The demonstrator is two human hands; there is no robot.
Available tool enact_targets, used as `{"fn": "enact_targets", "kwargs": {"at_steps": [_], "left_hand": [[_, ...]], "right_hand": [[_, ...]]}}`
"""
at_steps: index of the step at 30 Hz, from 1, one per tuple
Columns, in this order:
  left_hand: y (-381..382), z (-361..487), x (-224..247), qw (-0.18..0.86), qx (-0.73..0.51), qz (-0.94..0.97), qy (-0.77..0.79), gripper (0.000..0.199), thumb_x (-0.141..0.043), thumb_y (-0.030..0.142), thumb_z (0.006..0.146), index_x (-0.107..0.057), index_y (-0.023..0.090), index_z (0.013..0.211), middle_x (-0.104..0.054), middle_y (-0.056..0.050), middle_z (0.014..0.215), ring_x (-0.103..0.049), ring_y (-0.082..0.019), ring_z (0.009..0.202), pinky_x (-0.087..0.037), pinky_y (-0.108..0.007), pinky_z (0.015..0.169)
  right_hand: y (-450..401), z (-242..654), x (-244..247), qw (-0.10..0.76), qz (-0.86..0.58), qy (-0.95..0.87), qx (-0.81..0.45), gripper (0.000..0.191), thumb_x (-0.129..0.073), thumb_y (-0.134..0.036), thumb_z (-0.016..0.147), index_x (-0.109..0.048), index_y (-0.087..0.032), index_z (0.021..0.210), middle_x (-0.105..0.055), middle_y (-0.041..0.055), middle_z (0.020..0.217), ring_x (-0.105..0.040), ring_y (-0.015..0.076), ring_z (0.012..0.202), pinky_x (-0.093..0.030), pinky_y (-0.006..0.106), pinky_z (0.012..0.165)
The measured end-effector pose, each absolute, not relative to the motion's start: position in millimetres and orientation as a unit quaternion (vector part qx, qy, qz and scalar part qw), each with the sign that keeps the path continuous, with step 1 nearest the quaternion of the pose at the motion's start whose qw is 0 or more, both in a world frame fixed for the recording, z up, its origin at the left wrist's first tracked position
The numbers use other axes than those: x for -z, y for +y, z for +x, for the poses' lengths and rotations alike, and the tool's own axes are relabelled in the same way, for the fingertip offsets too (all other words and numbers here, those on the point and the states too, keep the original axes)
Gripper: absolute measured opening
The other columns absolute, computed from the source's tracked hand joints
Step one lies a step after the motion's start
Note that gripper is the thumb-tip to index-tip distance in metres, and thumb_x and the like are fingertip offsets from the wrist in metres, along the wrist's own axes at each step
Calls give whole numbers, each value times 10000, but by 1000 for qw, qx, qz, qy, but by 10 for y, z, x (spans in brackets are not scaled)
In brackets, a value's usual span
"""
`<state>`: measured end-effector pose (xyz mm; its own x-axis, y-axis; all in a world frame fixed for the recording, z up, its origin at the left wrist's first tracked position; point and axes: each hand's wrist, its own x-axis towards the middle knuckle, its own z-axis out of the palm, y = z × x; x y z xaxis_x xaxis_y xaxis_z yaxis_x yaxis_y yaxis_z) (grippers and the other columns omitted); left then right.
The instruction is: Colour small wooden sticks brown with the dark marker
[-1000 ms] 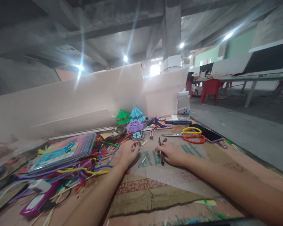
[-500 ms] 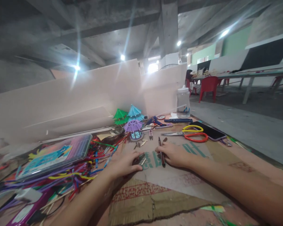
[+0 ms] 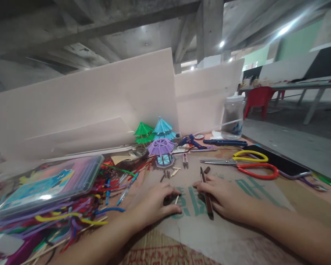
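Observation:
A dark brown marker (image 3: 207,198) with its tip pointing away is held in my right hand (image 3: 223,195), which rests on the cardboard (image 3: 193,235). My left hand (image 3: 157,200) lies to the left with thumb and forefinger apart; a short pale stick (image 3: 177,200) lies between their tips on the cardboard. Beyond the hands are a brown marker cap (image 3: 207,170), several short stick pieces (image 3: 175,171) and small pink snips (image 3: 185,161). Scissors (image 3: 242,162) with yellow and red handles lie to the right.
Purple (image 3: 162,147), blue (image 3: 162,129) and green (image 3: 143,132) paper-roofed models stand behind. A marker case (image 3: 46,184) rests on coloured pipe cleaners at left. A glue gun (image 3: 191,141), cutter (image 3: 224,142), jar (image 3: 233,116) and phone (image 3: 278,161) sit further back and right.
The camera view has shifted and come closer to the table. My right hand still has the marker, and my left hand is still apart from it on the cardboard.

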<state>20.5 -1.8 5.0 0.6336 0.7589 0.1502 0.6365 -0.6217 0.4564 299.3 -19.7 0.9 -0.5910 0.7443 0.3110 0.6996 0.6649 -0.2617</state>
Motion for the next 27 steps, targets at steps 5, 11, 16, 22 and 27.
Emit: {"fn": "enact_targets", "kwargs": {"at_steps": [5, 11, 16, 22, 27], "left_hand": [[5, 363, 1, 193, -208, 845, 454, 447, -883, 515, 690, -725, 229, 994, -709, -39, 958, -646, -233, 874, -466, -311, 734], [2, 467, 37, 179, -225, 846, 449, 578, -872, 626, 625, -703, 227, 1007, -701, -33, 1019, -642, -262, 967, -465, -340, 813], [-17, 389, 7, 181, -217, 849, 446, 572, -853, 590, 694, -683, 247, 1119, -671, -43, 1084, -622, -280, 1003, -473, -407, 899], [-43, 399, -13, 171, -226, 848, 448, 361, -805, 396, 759, -672, 218, 1044, -653, -43, 1078, -611, -262, 999, -463, -407, 927], [-36, 420, -11, 189, -218, 845, 451, 330, -809, 385, 758, -665, 209, 997, -650, -35, 1065, -603, -255, 994, -450, -392, 895]], "right_hand": [[-181, 2978, 15, 220, -401, -887, -71, 247, -527, -173, 904, -696, -234, 1074, -692, 133, 992, -629, 260, 892, -491, 344, 755], [-235, 2962, -30, 220, -408, -884, -55, 319, -489, -117, 889, -694, -213, 1114, -725, 137, 1038, -689, 253, 903, -545, 354, 753], [-261, 2910, -129, 231, -404, -885, -25, 332, -464, -107, 854, -717, -226, 1034, -766, 130, 1045, -743, 257, 904, -600, 358, 728], [-259, 2925, -161, 258, -392, -883, -1, 357, -472, -121, 838, -736, -242, 1047, -790, 115, 1032, -773, 260, 890, -640, 350, 703], [-260, 2941, -74, 280, -410, -868, -13, 337, -529, -162, 861, -727, -251, 1118, -800, 85, 999, -782, 237, 844, -648, 325, 695]]}}
